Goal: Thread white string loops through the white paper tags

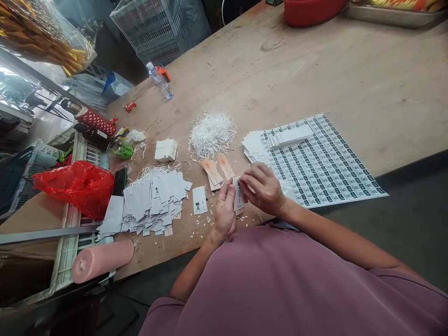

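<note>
My left hand (225,211) grips a small white printed tag (238,193) upright near the table's front edge. The fingers of my right hand (262,186) are pinched together at the tag's upper right; whether they hold anything small is hidden. Just behind my hands lie orange-printed tags (211,171) in two groups. To the left is a single white tag (199,200) with black print, and beyond it a big heap of white tags (156,200). A tangle of white strings (213,134) sits farther back. Right of my hands, a printed sheet (315,163) bears rows of dark labels.
A stack of white cards (290,136) rests on the sheet. Another cream stack (165,150) stands left of the strings. Around the left edge are a red plastic bag (79,186), a pink cylinder (103,260) and a water bottle (160,81). White scraps dot the table front.
</note>
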Demonstrator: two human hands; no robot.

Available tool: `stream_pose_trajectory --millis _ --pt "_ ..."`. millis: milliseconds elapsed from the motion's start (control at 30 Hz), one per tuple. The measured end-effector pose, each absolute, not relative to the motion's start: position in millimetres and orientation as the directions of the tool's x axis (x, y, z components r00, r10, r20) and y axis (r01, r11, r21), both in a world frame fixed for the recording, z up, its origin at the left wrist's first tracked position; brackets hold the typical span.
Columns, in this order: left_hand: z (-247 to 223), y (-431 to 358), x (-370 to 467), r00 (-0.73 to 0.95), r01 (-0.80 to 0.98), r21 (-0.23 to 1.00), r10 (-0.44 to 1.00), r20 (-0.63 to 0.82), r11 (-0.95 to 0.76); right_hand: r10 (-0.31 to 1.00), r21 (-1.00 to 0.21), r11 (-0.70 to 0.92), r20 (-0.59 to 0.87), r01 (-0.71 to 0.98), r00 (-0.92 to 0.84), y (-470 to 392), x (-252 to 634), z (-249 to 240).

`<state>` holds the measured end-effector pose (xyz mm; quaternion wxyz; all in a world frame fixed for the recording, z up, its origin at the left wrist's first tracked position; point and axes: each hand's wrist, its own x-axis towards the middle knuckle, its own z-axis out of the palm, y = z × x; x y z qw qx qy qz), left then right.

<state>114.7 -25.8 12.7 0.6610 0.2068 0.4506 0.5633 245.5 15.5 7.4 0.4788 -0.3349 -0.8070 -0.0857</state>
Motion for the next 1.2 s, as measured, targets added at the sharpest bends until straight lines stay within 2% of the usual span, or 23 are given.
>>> stream_pose_trajectory --millis 133,367,600,733,900,1133,1200 --pt "7.9 -25.6 113.8 -0.032 -0.545 0.79 0.935 -0.354 0.28 0.44 -0.179 0.762 0.848 0.622 -0.295 15.1 247.7 -2.3" --pt "5.3 -23.6 100.9 0.052 -0.449 0.824 0.931 -0.363 0.346 0.42 -0.139 0.835 0.787 0.533 -0.452 20.7 255.5 -2.0" --pt "7.3 -18.7 95.8 0.155 -0.551 0.752 0.93 -0.334 0.362 0.419 -0.155 0.813 0.825 0.561 -0.379 18.1 250.0 -2.5" --pt "4.2 -17.7 93.1 0.123 -0.464 0.836 0.956 -0.267 0.294 0.435 -0.171 0.835 0.787 0.522 -0.439 19.7 250.9 2.1" --pt "1.6 -15.6 89.4 0.019 -0.246 0.965 0.996 -0.092 0.093 0.471 -0.287 0.853 0.782 0.436 -0.407 26.2 252.3 5.7" --pt "10.1 -20.5 86.3 -0.13 -0.097 0.99 0.988 0.087 -0.1 0.571 -0.47 0.794 0.794 0.386 -0.208 20.5 241.2 -0.3" --pt "14.3 -21.2 84.3 -0.123 -0.038 0.991 0.985 0.121 -0.126 0.599 -0.511 0.777 0.78 0.367 -0.181 17.3 239.1 0.1"
